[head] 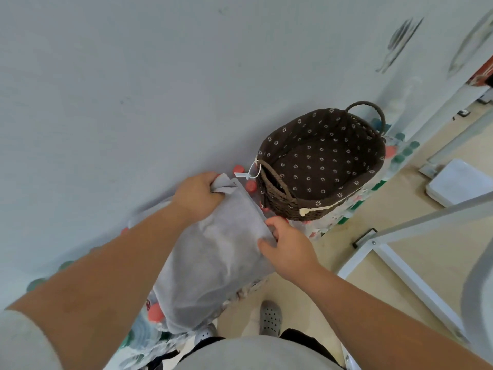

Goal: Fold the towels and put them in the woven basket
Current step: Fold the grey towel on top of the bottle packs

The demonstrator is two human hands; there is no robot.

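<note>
1. Fingers. The fingers [206, 178] of my left hand [197, 196] are curled tight round the bunched far corner of the grey towel [218, 263]. On my right hand [292, 249] the thumb [266, 247] lies on top of the cloth and the other fingers tuck round its right edge. The edge is pinched, not clamped in a fist.

2. Purpose of the hold. Two grips at one end let the cloth hang flat and long toward me. I judge this to be the set-up for a first fold, since the towel shows as a loose sheet with no clean crease.

3. Towel position. It hangs between my hands, just beside the near left end of the basket [320, 166]. I cannot tell whether it touches the weave.

4. Basket. It stands upright at the far right, close to the pale wall [120, 76], with its mouth open to me. I take it that it is kept within reach for the drop. Its dotted lining is in plain view, and no towel shows inside.

5. Count.
- Hands: two, both occupied.
- Towels: one.
- Baskets: one, with two loop handles and one white tag [241, 174].
- Perforated shoes [270, 317]: two, on the floor below.
</note>
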